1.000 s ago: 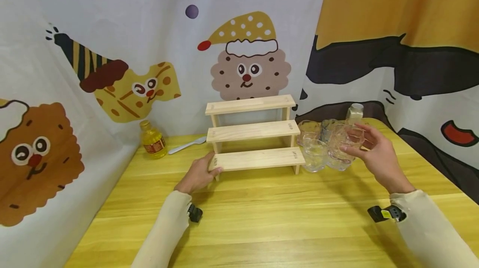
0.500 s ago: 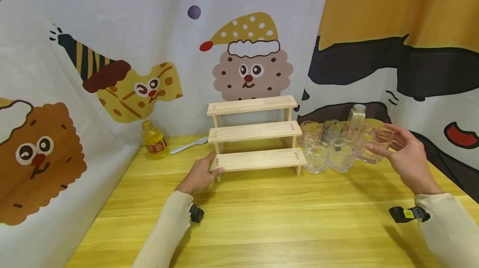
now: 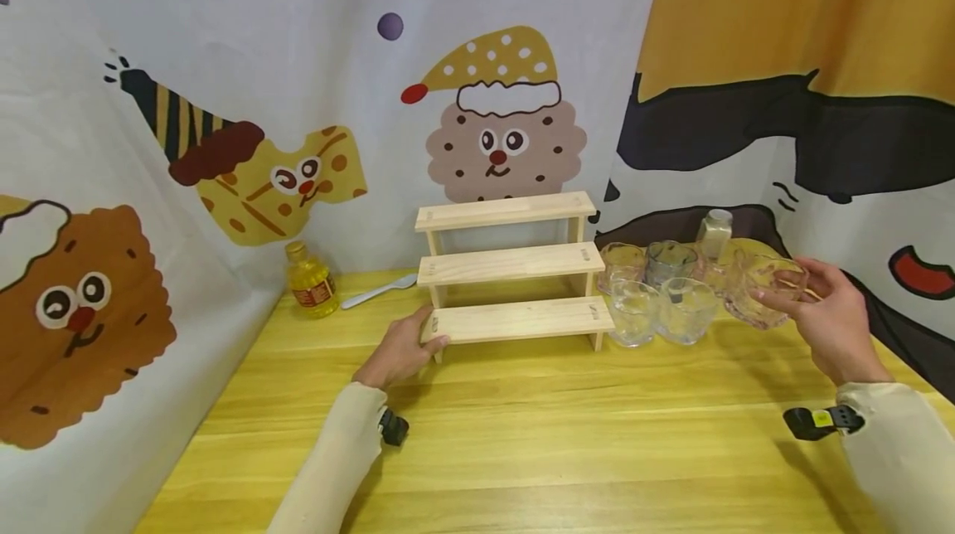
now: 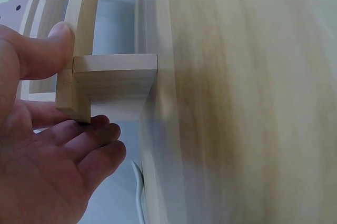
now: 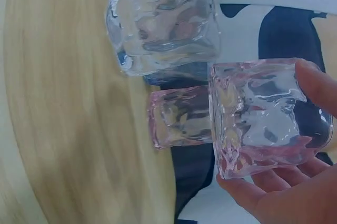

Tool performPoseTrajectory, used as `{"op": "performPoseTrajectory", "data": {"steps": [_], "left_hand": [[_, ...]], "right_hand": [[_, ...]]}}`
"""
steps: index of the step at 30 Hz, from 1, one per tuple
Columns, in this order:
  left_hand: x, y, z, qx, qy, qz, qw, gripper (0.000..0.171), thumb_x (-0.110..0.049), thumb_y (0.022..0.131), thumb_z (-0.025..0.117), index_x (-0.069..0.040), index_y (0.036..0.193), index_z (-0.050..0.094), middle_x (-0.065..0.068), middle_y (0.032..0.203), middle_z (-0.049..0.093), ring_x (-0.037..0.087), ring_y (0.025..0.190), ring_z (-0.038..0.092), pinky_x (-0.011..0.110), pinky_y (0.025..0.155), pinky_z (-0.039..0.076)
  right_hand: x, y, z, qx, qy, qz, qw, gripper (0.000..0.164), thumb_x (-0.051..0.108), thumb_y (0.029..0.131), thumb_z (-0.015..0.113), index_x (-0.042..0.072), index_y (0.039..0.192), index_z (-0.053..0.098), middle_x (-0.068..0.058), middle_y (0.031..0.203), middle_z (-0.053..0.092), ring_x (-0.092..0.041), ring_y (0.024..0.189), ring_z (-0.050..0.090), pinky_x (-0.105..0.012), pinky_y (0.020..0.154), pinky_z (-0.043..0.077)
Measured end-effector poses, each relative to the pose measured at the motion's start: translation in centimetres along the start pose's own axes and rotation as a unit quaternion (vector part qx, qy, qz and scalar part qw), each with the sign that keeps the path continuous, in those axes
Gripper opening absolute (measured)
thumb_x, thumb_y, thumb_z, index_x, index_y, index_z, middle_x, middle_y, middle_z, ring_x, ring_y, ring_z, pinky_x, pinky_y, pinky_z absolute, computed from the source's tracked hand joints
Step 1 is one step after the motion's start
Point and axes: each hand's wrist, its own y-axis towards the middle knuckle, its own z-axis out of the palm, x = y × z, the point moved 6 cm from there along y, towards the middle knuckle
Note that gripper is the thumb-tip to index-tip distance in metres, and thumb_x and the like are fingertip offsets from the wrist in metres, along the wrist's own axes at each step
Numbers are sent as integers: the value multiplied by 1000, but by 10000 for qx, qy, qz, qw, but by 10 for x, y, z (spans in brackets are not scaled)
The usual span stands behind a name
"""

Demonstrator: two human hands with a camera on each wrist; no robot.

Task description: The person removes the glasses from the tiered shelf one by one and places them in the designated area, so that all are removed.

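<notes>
A three-step wooden display rack (image 3: 515, 318) stands on the table in the head view. My left hand (image 3: 399, 347) grips the left end of its lowest step, the thumb (image 4: 62, 40) on one face and the fingers around the other side. My right hand (image 3: 836, 318) holds a pink-tinted clear glass (image 5: 268, 124), thumb and fingers on opposite sides of its wall. In the right wrist view the glass is up off the tabletop. Left of it stand several wavy glasses: two clear ones in front, a clear glass (image 3: 685, 314) being the nearer, with a greyish glass (image 3: 669, 262) and pinkish ones behind.
A small capped jar (image 3: 715, 234) stands behind the glasses. At the back left are a yellow bottle (image 3: 311, 285) and a white plastic utensil (image 3: 380, 291) lying flat. A printed curtain (image 3: 336, 61) hangs along the table's far edge.
My right hand has carried the pink-tinted glass rightward, away from the other glasses, and slightly lower. The left hand keeps its place on the rack.
</notes>
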Motion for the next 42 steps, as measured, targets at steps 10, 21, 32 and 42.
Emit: {"op": "performPoseTrajectory", "data": {"steps": [10, 21, 32, 42], "left_hand": [[0, -2, -2, -6, 5, -84, 10000, 64, -27, 99, 65, -6, 153, 40, 16, 120, 68, 23, 101, 66, 43, 89, 53], [1, -3, -2, -18, -38, -129, 9999, 67, -28, 99, 65, -5, 155, 36, 18, 126, 66, 26, 107, 66, 45, 93, 52], [-8, -3, -1, -181, 197, -8, 9996, 61, -24, 99, 65, -2, 151, 41, 20, 131, 65, 33, 118, 63, 49, 98, 52], [-22, -15, -12, -685, 1161, -61, 9909, 46, -31, 97, 67, -3, 134, 61, 17, 119, 73, 31, 92, 71, 46, 75, 57]], "right_hand": [[-16, 12, 8, 26, 120, 381, 9992, 92, 41, 93, 70, 18, 162, 13, 32, 105, 38, -16, 116, 47, -58, 117, 33], [-26, 22, 28, 313, -55, 167, 9994, 90, 36, 92, 73, 8, 157, 18, 22, 110, 42, 1, 97, 45, -17, 77, 47], [-35, 28, 30, 416, -390, 313, 9979, 96, 38, 90, 76, -1, 156, 17, 6, 120, 47, -5, 102, 46, -15, 72, 49], [-33, 22, 22, 850, -797, -110, 9931, 102, 37, 95, 68, -9, 156, 1, -42, 155, 21, -57, 130, 34, -37, 85, 55]]}}
